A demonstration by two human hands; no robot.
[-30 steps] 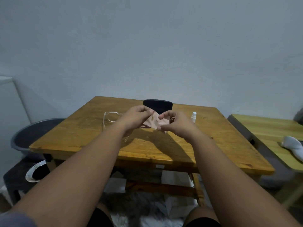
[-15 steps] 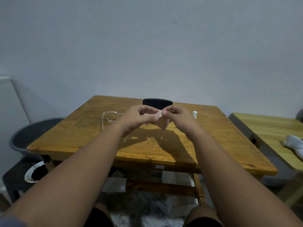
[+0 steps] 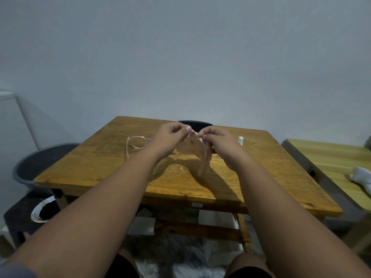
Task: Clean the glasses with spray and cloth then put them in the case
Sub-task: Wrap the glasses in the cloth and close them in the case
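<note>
A pale pink cloth [image 3: 192, 151] hangs above the wooden table [image 3: 112, 167], pinched at its top edge by both hands. My left hand [image 3: 170, 137] grips the cloth's left corner and my right hand [image 3: 218, 141] grips it just to the right, fingertips nearly touching. Clear-framed glasses [image 3: 136, 142] lie on the table left of my left hand, temples partly hidden by my forearm. A black case [image 3: 194, 123] sits at the far edge behind my hands, mostly hidden. A small white-capped spray bottle [image 3: 240, 140] stands right of my right hand.
A dark grey basin [image 3: 36, 165] sits to the table's left, with a white-rimmed bowl [image 3: 41, 211] on a dark stool below it. A second lighter table [image 3: 329, 163] stands at the right with a white rag [image 3: 361, 178] on it.
Both hands rose slightly and came together at the cloth's top, so the cloth went from spread between them to folded and hanging down. The glasses, the case and the bottle stayed put.
</note>
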